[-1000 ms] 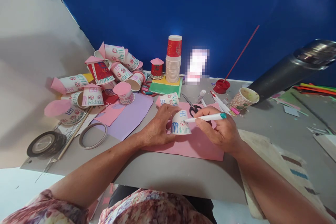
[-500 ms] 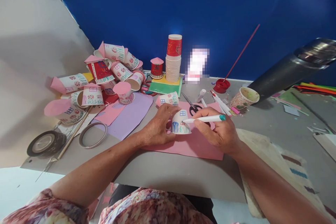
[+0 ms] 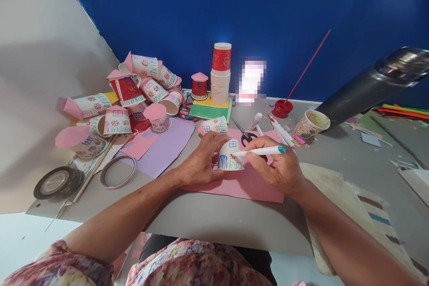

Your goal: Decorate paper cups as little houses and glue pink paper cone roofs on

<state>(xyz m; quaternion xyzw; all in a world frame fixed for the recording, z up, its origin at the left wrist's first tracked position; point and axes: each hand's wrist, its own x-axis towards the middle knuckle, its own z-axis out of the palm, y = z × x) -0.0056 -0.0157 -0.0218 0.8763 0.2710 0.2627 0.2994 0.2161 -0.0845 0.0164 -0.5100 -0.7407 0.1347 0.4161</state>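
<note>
My left hand is closed round the left side of a white paper cup, which stands upside down over a pink sheet. Drawn on the cup are a blue window, a dark blue patch, a few small dark and red marks and green strokes along its rim. In my right hand is a white marker pen with a teal end; its tip is at the cup's side. Just behind lies a decorated cup with a pink cone. Black-handled scissors rest partly behind my right hand.
Decorated cups with pink tops pile up at the left, near tape rolls and a purple sheet. A tall cup stack stands at the back. To the right are loose markers, a patterned cup, a black flask and a cloth.
The marker tip has shifted very slightly on the cup's side. Both hands keep their hold, and the whole view has drifted a little.
</note>
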